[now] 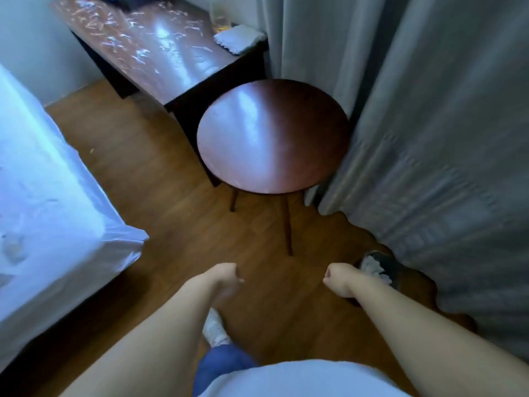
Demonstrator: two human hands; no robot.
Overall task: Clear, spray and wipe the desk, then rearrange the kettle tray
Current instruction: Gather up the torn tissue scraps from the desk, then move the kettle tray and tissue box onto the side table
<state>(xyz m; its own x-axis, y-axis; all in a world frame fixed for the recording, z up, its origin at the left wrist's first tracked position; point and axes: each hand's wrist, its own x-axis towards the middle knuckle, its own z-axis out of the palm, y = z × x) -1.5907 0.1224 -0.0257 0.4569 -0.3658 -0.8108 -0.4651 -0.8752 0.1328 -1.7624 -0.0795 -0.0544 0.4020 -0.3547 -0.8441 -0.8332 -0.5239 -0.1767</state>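
The long dark wooden desk (160, 53) stands at the far left. On its right end lie a folded white cloth (239, 40) and, behind it, a clear spray bottle (219, 15). The round brown wooden side table (272, 136) stands nearer, between the white-sheeted bed (51, 173) at left and the grey curtain (429, 124) at right.

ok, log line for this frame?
hands: left curled, empty; right curled, empty | desk: streaked | cloth, bottle on desk
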